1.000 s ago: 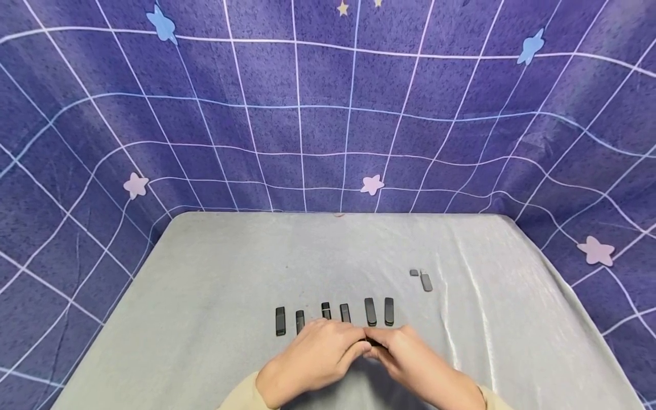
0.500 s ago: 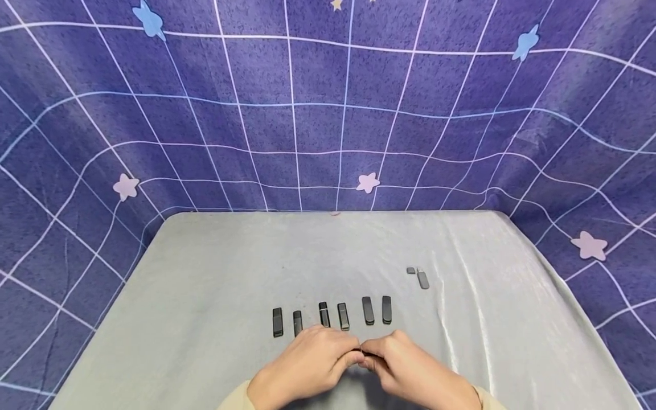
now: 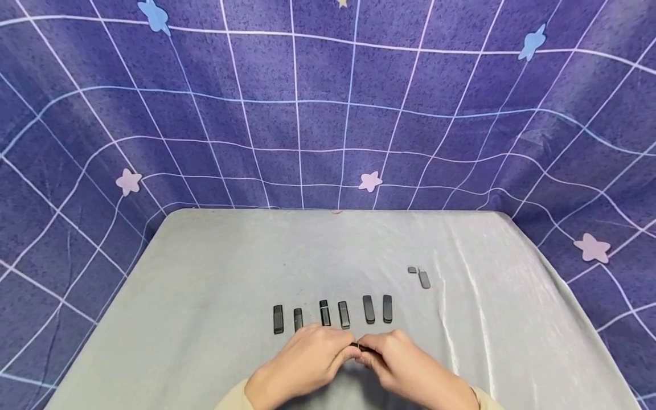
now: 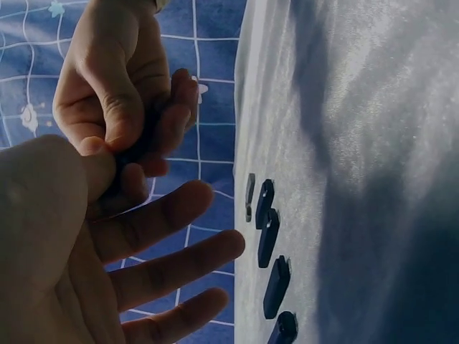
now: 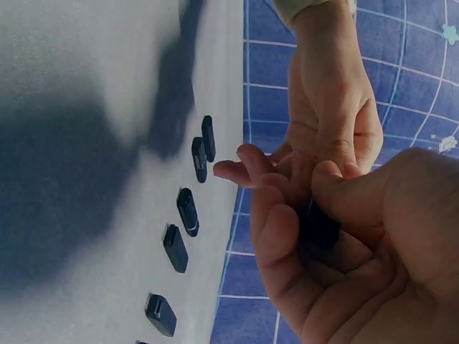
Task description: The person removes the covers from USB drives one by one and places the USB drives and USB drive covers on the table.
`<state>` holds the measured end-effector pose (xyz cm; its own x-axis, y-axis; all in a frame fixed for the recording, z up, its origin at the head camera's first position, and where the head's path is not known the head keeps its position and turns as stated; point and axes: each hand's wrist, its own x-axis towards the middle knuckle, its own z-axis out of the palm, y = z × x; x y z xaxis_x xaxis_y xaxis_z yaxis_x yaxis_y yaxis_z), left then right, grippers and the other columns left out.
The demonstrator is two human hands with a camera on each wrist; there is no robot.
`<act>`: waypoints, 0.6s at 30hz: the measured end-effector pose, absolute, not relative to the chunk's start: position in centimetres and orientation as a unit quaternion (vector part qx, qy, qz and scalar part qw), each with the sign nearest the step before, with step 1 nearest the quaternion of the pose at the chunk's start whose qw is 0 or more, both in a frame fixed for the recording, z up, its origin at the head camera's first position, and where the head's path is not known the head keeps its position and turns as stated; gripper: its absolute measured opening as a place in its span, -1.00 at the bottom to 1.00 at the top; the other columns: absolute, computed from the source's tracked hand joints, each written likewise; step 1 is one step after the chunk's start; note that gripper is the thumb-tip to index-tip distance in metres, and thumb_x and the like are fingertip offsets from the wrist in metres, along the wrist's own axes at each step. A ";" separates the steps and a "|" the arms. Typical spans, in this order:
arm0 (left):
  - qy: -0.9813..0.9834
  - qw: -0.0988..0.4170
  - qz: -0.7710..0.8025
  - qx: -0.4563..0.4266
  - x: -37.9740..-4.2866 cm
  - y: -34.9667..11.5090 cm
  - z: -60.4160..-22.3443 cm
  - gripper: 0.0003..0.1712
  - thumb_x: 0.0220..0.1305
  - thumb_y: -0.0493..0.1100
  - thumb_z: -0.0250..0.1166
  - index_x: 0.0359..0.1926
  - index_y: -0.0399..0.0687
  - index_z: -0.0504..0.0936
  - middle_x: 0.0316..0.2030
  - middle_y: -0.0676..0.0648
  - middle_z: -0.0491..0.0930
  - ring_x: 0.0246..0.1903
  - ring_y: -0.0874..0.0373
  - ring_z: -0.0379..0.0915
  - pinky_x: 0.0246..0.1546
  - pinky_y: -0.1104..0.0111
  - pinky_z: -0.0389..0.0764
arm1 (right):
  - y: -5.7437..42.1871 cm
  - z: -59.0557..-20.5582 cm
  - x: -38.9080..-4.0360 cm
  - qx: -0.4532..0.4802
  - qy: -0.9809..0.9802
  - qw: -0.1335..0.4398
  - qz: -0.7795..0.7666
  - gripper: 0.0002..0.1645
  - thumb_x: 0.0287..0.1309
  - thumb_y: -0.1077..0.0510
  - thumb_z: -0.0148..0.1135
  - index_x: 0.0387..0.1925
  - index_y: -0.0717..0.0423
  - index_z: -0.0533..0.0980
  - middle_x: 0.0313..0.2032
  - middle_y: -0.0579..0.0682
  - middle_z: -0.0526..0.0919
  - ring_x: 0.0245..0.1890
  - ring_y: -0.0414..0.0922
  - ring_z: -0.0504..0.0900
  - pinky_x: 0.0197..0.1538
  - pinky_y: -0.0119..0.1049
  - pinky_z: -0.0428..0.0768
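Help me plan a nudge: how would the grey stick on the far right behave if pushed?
The grey stick lies flat, so it would probably slide, not roll. Its slim, straight body looks stiff and likely light.

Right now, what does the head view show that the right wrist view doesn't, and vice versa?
Head only: the grey memory stick with its small cap lying apart beside it.
Right wrist only: the inner side of the right hand, and outstretched fingers of the left hand.
Both: the two hands at a dark object, mostly hidden; black memory sticks in a row; the grey table cover; the grid-patterned curtain.
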<state>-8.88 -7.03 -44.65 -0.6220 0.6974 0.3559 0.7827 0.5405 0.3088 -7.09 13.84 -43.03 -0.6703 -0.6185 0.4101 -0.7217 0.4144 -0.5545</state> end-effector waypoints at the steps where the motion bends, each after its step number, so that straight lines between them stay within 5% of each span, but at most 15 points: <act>1: -0.874 0.091 -0.227 -0.420 -8.9 -7.0 -44.6 -0.58 0.45 0.21 -0.03 -0.56 0.25 0.30 -0.64 0.30 0.20 -0.64 0.43 0.11 -0.57 0.51 0.24 | 13.9 -43.1 -7.1 0.396 -0.837 0.073 0.371 -0.79 0.24 0.28 0.24 -0.44 -0.09 0.51 -0.60 -0.30 0.51 -0.56 -0.57 0.36 -0.50 -0.72 0.39; 8: -0.881 0.044 -0.257 -0.395 -9.1 -7.1 -44.3 -0.58 0.45 0.25 -0.04 -0.54 0.26 0.37 -0.65 0.28 0.21 -0.62 0.39 0.17 -0.56 0.52 0.27 | 14.1 -43.1 -7.3 0.385 -0.818 0.091 0.418 -0.90 0.19 0.18 0.27 -0.24 -0.01 0.62 -0.52 -0.20 0.65 -0.59 -0.52 0.47 -0.47 -0.69 0.48; 18: -0.864 0.072 -0.254 -0.428 -9.0 -7.1 -44.5 -0.68 0.49 0.14 0.00 -0.32 0.28 0.62 -0.44 0.38 0.50 -0.43 0.53 0.34 -0.38 0.51 0.48 | 14.6 -42.7 -7.1 0.378 -0.823 0.078 0.417 -0.79 0.18 0.23 0.30 -0.13 0.10 0.65 -0.23 -0.09 0.75 -0.20 -0.30 0.67 -0.16 -0.56 0.60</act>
<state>-8.96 -7.15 -44.46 -0.6235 0.7032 0.3418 0.7762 0.5045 0.3781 -7.07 14.65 -42.66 -0.7024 -0.5564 0.4439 -0.6870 0.3668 -0.6274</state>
